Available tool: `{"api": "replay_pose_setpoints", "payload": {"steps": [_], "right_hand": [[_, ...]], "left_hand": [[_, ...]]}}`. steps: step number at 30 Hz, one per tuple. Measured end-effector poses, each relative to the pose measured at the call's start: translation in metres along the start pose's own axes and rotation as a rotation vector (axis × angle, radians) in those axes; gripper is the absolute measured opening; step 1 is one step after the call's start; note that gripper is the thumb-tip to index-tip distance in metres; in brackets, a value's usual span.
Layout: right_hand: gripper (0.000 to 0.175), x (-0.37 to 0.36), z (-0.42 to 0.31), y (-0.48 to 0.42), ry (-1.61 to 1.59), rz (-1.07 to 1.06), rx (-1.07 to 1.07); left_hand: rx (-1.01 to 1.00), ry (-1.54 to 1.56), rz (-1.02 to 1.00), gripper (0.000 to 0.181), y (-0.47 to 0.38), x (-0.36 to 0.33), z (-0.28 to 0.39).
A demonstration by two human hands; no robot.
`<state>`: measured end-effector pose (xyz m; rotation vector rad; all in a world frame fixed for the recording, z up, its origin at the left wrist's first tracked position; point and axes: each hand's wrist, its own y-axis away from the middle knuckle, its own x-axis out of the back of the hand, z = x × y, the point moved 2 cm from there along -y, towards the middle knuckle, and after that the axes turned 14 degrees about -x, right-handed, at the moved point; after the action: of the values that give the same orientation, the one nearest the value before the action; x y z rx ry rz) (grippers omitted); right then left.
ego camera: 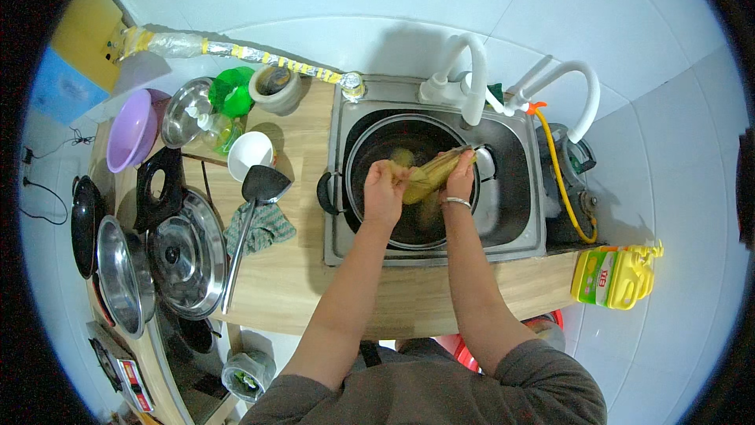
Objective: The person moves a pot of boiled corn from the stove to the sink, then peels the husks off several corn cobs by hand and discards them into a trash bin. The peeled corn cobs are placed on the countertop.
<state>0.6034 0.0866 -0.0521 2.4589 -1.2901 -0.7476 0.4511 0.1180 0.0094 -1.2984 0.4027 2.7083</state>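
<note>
A long yellowish-green leafy bundle, perhaps corn husks (433,176), is held over a dark two-handled pot (358,212) that sits in the steel sink (519,212). My left hand (384,189) pinches its left end. Around its right end, near the brownish tips, my right hand (461,174) is closed, with a silver bangle on the wrist. Inside the pot lies a pale round piece (403,158), partly visible, and what looks like liquid. A white curved faucet (473,80) rises behind the pot.
Left of the sink, a black spatula (259,186) rests across a green cloth (274,230), beside a white bowl (250,155), a steel lid (189,254) and a purple basin (133,130). At right are a second faucet (584,92), a yellow hose (557,174) and yellow detergent jugs (616,277).
</note>
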Motion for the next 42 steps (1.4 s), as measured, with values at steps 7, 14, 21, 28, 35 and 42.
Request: {"api": "replay_pose_setpoints", "payload": {"steps": [7, 14, 21, 28, 35, 42], "right_hand": [[0.054, 0.015, -0.033, -0.001, 0.052, -0.075, 0.009], [0.05, -0.005, -0.017, 0.027, 0.601, -0.17, 0.042], [0.039, -0.013, -0.015, 0.042, 0.521, -0.241, 0.066], [0.043, -0.009, -0.002, 0.037, 0.471, -0.271, -0.037], [0.05, -0.007, 0.007, 0.033, 0.338, -0.285, -0.135], [0.048, -0.012, -0.002, 0.038, 0.187, -0.318, -0.241]], "left_hand": [[-0.043, -0.246, -0.034, 0.022, -0.005, 0.041, 0.014], [-0.336, -1.035, -0.396, 0.029, -0.015, -0.014, -0.008], [-0.392, -1.018, -0.409, 0.022, -0.009, -0.021, -0.008], [-0.394, -0.981, -0.302, 0.016, -0.011, -0.006, -0.01], [-0.109, -0.993, 0.036, 0.019, -0.013, 0.0, -0.015], [-0.094, -0.855, -0.093, 0.027, -0.004, -0.01, -0.012]]}}
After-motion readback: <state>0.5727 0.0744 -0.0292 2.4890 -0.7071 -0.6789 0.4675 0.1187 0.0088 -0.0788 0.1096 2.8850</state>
